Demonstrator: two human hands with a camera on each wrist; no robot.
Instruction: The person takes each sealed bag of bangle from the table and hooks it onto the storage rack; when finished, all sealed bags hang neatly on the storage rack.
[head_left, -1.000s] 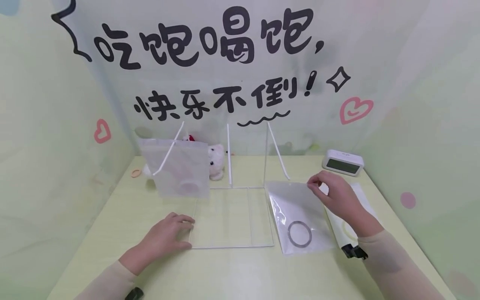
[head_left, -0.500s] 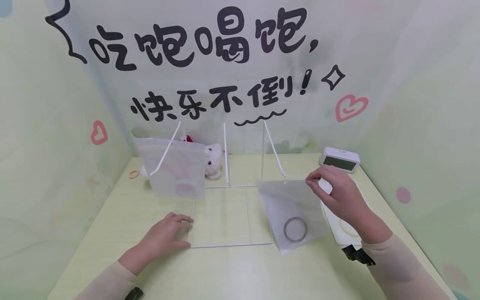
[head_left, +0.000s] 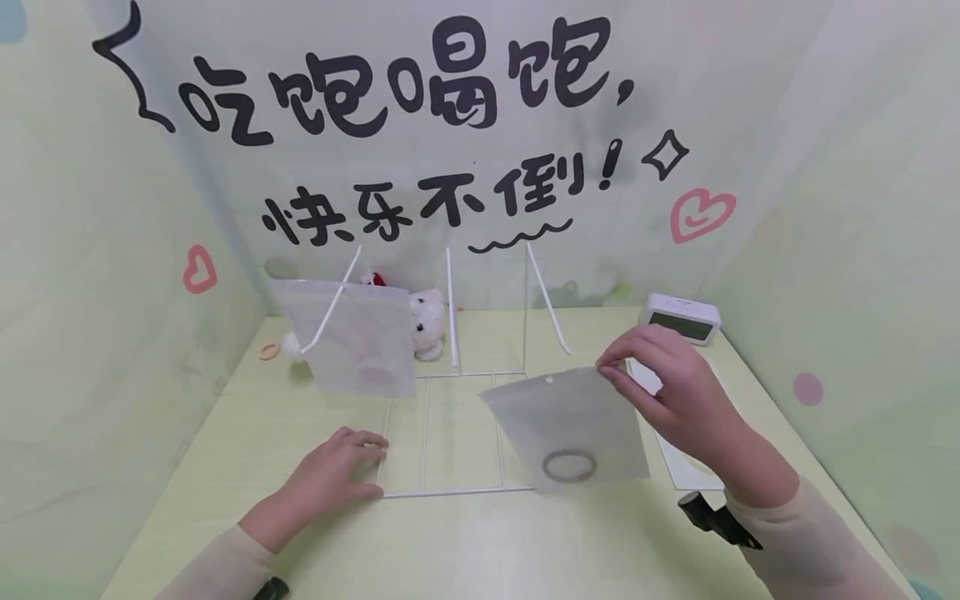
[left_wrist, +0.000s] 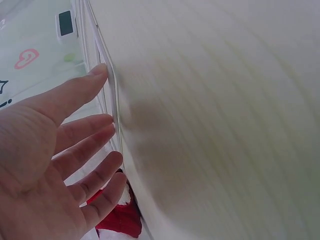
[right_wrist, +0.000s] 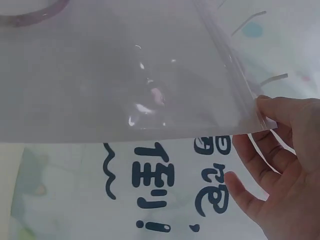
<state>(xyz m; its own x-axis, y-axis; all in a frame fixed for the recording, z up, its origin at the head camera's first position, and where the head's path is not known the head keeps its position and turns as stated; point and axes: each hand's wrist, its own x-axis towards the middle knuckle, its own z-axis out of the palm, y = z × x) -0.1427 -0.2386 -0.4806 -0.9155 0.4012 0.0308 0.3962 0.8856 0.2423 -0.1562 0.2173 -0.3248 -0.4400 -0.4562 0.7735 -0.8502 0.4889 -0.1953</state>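
My right hand point(head_left: 678, 383) pinches the top right corner of a clear zip bag point(head_left: 600, 417) between thumb and fingertips. A dark bracelet-like ring point(head_left: 546, 467) lies low inside the bag, which tilts over the right part of a white wire display rack point(head_left: 457, 494). My left hand point(head_left: 326, 479) touches the left edge of the rack's base with fingers spread and relaxed; the left wrist view shows the fingertips point(left_wrist: 116, 159) along the wire. Another clear bag point(head_left: 360, 333) hangs at the rack's left prong point(head_left: 324, 321), with a pinkish round item low in it.
Two more prongs, middle point(head_left: 452, 308) and right point(head_left: 551, 308), stick out of the rack. A white plush toy point(head_left: 429, 325) sits behind it. A digital clock point(head_left: 682, 319) stands back right, a white sheet point(head_left: 686, 458) lies under the right forearm, and an orange ring point(head_left: 268, 351) lies back left.
The right hand has lifted the bag from the table beside the rack and moved it left, tilting it over the base's right side. The left hand stays at the rack.
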